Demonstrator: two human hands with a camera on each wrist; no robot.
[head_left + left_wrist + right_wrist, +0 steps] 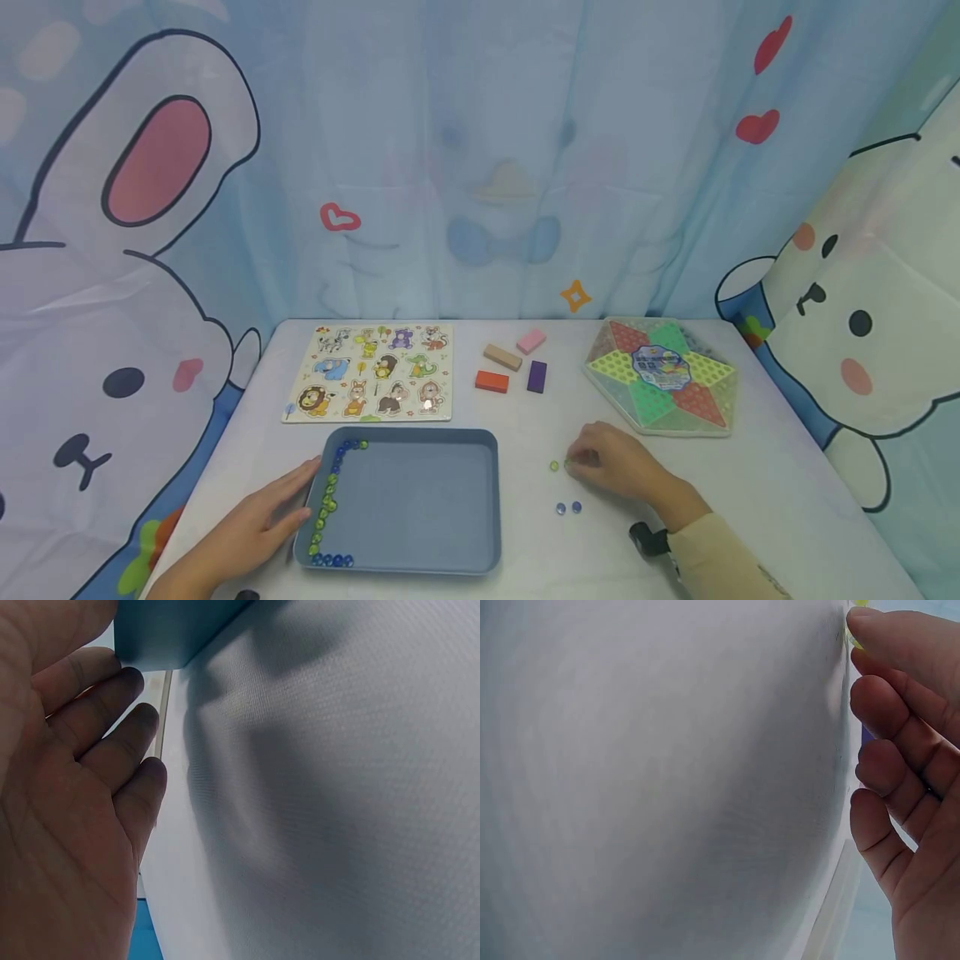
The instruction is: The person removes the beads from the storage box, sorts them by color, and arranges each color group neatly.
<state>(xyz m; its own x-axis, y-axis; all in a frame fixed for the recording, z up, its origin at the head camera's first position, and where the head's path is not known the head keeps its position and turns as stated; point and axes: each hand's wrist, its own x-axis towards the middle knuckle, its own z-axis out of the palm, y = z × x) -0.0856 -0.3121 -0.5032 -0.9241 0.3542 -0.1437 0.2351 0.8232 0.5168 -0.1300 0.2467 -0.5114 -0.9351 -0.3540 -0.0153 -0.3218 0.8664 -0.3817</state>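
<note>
Gathering loose beads for the tray seems to be the step in hand, judging by how things lie: the right hand [611,458] is down at the table [528,533] to the right of the blue-grey tray [412,500], its thumb and forefinger pinching a green bead [567,464], though the fingertips hide most of it and I cannot tell whether it is clear of the cloth. A second green bead [554,466] lies just beside those fingertips, and two blue beads [561,508] sit nearer the person, close to each other. The left hand [262,517] rests at the tray's left edge, fingers fairly straight and thumb apart, holding nothing. Inside the tray a line of beads [320,524] runs along part of the far wall, down the left side and a little way along the near wall, mostly green down the side and blue at both ends. The next move, I judge, calls for a firm pinch, a lift over the right rim and a gentle set-down at one end of the line, with the tray steadied so that nothing rolls
</note>
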